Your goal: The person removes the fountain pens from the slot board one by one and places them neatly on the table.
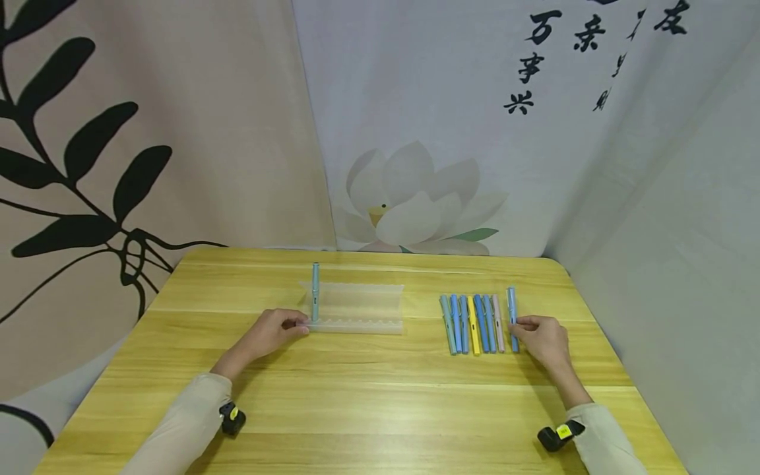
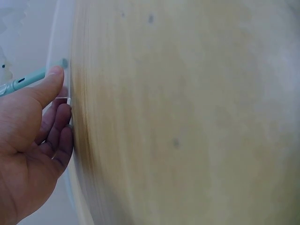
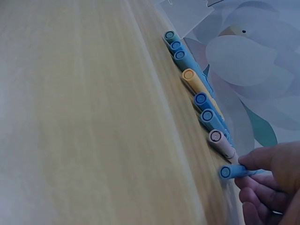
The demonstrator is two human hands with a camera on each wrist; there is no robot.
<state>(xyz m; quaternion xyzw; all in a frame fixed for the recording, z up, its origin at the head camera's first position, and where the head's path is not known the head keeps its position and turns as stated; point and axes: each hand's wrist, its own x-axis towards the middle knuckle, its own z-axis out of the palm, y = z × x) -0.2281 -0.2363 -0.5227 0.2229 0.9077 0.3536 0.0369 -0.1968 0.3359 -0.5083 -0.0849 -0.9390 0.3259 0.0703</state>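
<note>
My left hand (image 1: 274, 332) pinches the near left corner of a clear plastic pen rack (image 1: 362, 326), thumb above and fingers below in the left wrist view. A teal pen (image 1: 315, 293) lies across the rack at its left end, near that thumb. Off to the right, my right hand (image 1: 545, 341) holds a light blue pen (image 3: 229, 171) between thumb and fingers. That pen is just right of a row of capped pens, whose nearest one is a pale pink pen (image 1: 497, 323).
The row on the wooden table (image 1: 368, 409) also has a yellow pen (image 1: 474, 324), several blue pens (image 1: 481, 323) and a green-teal pen (image 1: 448, 324) at its left end. A printed curtain (image 1: 427, 99) hangs behind the table's far edge.
</note>
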